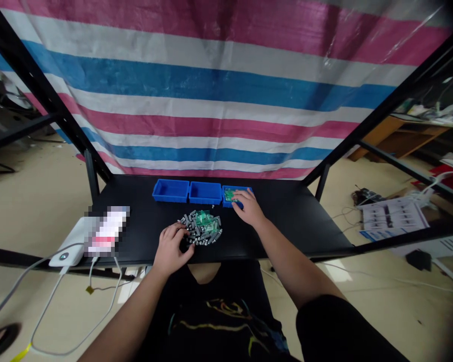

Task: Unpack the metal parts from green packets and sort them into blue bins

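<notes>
A pile of small grey and silver cylindrical parts (pixel 209 234) lies on the black table, with green pieces (pixel 204 218) on and among it. My left hand (pixel 172 247) rests at the pile's left edge, fingers apart; nothing held shows. Behind the pile stand three blue bins in a row: the left bin (pixel 170 191) and the middle bin (pixel 205 193) show bare bottoms. Green pieces (pixel 229 194) lie in the right bin (pixel 226 203). Over that bin's right part is my right hand (pixel 247 206), its fingers spread and partly inside; no held object is visible.
At the table's left edge lie a white device (pixel 68 249) with cables and a blurred-out phone-like object (pixel 108 231). A striped sheet (pixel 219 100) hangs behind the black table (pixel 287 226), between black frame posts. A small pale piece (pixel 213 206) lies near the bins.
</notes>
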Demonstrator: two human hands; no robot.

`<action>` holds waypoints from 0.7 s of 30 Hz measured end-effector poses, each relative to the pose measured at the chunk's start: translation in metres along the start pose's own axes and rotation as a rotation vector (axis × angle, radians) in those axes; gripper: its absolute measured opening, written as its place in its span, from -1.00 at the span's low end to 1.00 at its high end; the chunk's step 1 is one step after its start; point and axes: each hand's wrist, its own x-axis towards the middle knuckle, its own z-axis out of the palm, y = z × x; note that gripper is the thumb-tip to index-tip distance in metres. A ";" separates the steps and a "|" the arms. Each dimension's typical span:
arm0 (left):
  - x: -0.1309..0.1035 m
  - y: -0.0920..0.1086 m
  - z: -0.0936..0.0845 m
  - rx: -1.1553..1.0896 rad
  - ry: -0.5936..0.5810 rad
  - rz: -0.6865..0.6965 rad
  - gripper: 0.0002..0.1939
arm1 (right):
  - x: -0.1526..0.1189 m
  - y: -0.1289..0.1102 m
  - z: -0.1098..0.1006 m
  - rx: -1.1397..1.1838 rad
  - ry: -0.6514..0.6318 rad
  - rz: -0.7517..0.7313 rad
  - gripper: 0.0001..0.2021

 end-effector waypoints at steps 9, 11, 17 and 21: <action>0.001 0.001 -0.002 -0.002 -0.007 0.005 -0.72 | 0.003 -0.065 0.024 0.180 -0.414 -0.231 -0.62; 0.000 0.001 -0.002 -0.001 -0.006 0.005 -0.72 | 0.000 -0.069 0.032 0.154 -0.436 -0.220 -0.58; 0.000 0.002 -0.002 -0.001 -0.011 -0.001 -0.73 | -0.003 -0.071 0.041 0.138 -0.399 -0.196 -0.60; 0.001 0.001 -0.002 -0.003 -0.018 -0.002 -0.72 | -0.001 -0.070 0.041 0.163 -0.376 -0.176 -0.59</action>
